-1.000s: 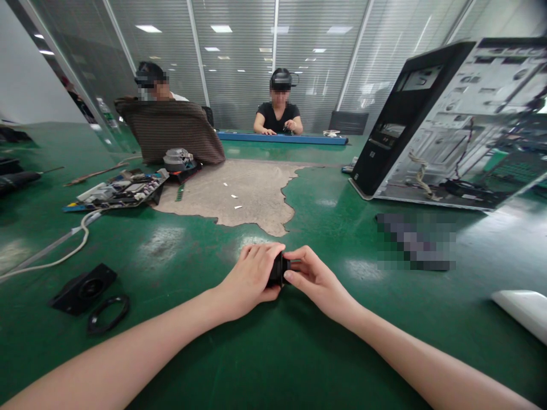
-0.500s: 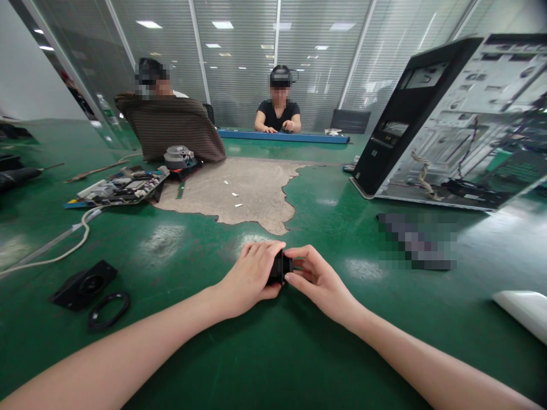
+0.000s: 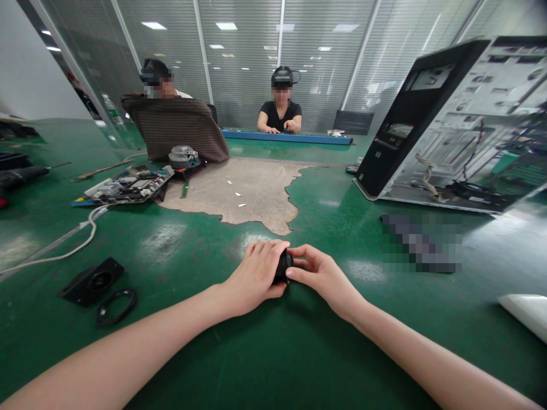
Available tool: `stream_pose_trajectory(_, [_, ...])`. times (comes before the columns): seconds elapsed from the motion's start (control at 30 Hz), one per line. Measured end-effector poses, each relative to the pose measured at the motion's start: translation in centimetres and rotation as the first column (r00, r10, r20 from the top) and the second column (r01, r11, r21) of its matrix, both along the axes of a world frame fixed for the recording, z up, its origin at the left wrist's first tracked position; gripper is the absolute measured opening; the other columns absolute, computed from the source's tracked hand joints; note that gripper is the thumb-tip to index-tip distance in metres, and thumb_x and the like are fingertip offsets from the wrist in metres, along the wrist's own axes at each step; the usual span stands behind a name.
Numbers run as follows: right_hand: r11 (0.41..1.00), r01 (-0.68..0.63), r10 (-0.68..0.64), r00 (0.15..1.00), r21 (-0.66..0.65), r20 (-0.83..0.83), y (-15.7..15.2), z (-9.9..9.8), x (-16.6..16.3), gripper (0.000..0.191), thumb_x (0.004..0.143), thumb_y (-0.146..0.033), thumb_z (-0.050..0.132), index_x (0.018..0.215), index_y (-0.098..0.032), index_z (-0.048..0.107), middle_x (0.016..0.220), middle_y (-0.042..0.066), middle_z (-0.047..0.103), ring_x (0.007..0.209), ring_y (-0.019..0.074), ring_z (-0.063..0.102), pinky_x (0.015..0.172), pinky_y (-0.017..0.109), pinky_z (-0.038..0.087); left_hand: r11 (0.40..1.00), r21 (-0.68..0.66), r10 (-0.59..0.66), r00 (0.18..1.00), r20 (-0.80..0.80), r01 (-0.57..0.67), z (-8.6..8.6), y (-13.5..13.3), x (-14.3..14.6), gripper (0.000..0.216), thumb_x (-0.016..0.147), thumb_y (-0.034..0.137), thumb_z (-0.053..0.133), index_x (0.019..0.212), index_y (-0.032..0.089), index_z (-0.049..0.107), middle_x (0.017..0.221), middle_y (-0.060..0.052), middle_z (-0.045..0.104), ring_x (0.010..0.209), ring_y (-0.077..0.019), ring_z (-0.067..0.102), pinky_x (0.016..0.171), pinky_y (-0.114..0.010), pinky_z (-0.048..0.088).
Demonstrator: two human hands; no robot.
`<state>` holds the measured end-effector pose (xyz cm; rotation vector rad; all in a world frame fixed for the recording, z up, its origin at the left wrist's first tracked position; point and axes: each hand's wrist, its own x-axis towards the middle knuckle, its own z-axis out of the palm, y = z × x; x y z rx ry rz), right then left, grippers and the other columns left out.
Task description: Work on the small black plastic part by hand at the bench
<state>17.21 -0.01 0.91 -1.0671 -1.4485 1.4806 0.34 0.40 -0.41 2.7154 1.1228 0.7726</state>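
Observation:
In the middle of the table my left hand (image 3: 260, 270) wraps over a small black part (image 3: 282, 266) from above and the left. Most of that part is hidden under the palm; only its right end, which looks rounded, shows. My right hand (image 3: 318, 270) pinches this end between thumb and fingers. On the left lie a black block with a round opening (image 3: 92, 281) and, just in front of it, a black ring (image 3: 116, 306). Neither hand touches these two.
An opened computer tower (image 3: 410, 125) stands at the right, with a blurred-out dark object (image 3: 421, 245) before it. A circuit board (image 3: 128, 185), a white cable (image 3: 92, 228) and a power drill (image 3: 21, 177) lie left. Two people sit across the green table (image 3: 273, 364).
The view has shifted slightly, so everything sits a little further right. My right fingers have closed in a bit on the black part's end; the left hand keeps its hold.

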Motion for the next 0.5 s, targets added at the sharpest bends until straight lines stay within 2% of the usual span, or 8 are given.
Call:
stream_pose_trajectory(0.1, [0.999,-0.006,0.006,1.000,-0.048,-0.001,0.0,0.2,0.2,0.027,0.070,-0.030,0.063,0.092,-0.017,0.055,0.083,0.001,0.063,0.076,0.0139,0.059,0.075,0.031,0.046,1.000,0.016,0.004,1.000,0.007,-0.004,-0.1,0.0,0.0,0.062,0.071,0.019,0.056,0.123,0.017,0.023,0.119,-0.013,0.044,0.108,-0.0265,0.042,0.088,-0.044,0.033])
stream_pose_trajectory(0.17, [1.000,-0.013,0.013,1.000,-0.018,0.012,0.1,0.1,0.2,0.025,0.070,-0.030,0.063,0.090,-0.017,0.055,0.084,0.001,0.062,0.076,0.0135,0.059,0.075,0.031,0.046,1.000,0.025,0.004,1.000,0.021,-0.004,-0.1,0.0,0.0,0.063,0.071,0.019,0.056,0.123,0.017,0.022,0.119,-0.013,0.044,0.108,-0.0266,0.042,0.088,-0.044,0.033])
stream_pose_trajectory(0.33, [0.997,-0.017,0.016,1.000,0.079,0.012,-0.1,-0.4,0.0,0.022,0.068,-0.027,0.065,0.085,-0.020,0.052,0.085,0.000,0.060,0.082,0.0149,0.059,0.076,0.032,0.048,0.999,0.035,-0.016,1.000,0.019,0.015,-0.2,0.0,0.0,0.064,0.070,0.017,0.056,0.123,0.017,0.022,0.120,-0.013,0.044,0.109,-0.0263,0.041,0.088,-0.044,0.032])
stream_pose_trajectory(0.5, [0.989,-0.005,0.009,1.000,0.148,-0.026,-0.8,-0.6,0.0,0.023,0.070,-0.028,0.063,0.089,-0.022,0.050,0.095,0.001,0.057,0.097,0.0173,0.055,0.082,0.033,0.048,0.999,0.037,-0.019,1.000,0.013,0.018,-0.2,0.0,0.0,0.065,0.069,0.016,0.057,0.124,0.016,0.022,0.119,-0.014,0.044,0.111,-0.0256,0.040,0.090,-0.043,0.032])
